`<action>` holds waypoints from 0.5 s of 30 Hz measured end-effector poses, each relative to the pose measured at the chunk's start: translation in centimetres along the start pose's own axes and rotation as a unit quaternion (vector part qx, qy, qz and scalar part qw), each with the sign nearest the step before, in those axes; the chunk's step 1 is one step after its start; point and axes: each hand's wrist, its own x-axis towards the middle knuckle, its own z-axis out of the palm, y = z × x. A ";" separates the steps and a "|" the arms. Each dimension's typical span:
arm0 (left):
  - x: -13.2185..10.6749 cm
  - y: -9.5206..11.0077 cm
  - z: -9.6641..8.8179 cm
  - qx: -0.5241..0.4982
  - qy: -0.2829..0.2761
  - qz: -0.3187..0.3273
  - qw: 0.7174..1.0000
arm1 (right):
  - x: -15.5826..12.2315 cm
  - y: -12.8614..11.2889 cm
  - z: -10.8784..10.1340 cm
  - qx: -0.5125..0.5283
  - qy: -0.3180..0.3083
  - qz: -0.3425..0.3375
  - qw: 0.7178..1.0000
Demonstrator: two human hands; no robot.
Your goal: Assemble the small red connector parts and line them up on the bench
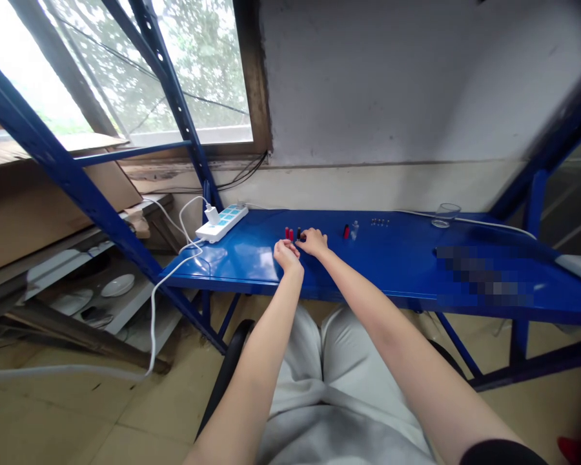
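Both my arms reach forward over a blue metal shelf point(397, 265). My left hand point(287, 253) is curled into a closed fist near two small red tubes point(288, 233) that stand upright on the shelf; what it holds, if anything, is hidden. My right hand point(313, 241) is beside it with fingers bent, pinching a small dark piece point(299, 234) next to the red tubes. Another red tube point(346, 231) and a small clear bottle point(354, 229) stand a little to the right of my hands.
A white power strip point(223, 221) with a plugged charger and white cable lies at the shelf's left end. A clear glass point(446, 214) stands at the back right, with several tiny dark parts point(380, 222) nearby. Blue rack uprights point(68, 171) flank the shelf; white plates point(117, 285) sit low left.
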 end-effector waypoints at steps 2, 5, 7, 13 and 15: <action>0.0 0.0 0.0 -0.001 -0.001 -0.001 1.000 | 0.1 0.0 0.1 0.006 0.002 0.005 1.000; -0.1 0.1 0.1 0.001 0.000 -0.002 1.000 | 0.1 -0.1 0.4 0.014 0.013 0.012 1.000; -0.1 0.2 0.1 0.004 0.002 -0.001 1.000 | 0.0 -0.2 0.6 0.019 0.025 0.014 0.999; -0.4 0.2 0.3 0.033 -0.015 0.025 0.999 | -1.0 0.2 0.1 0.043 0.046 -0.010 0.998; -0.7 -0.1 0.4 0.064 -0.045 0.055 0.995 | -1.6 1.0 -0.5 0.058 0.048 -0.029 0.997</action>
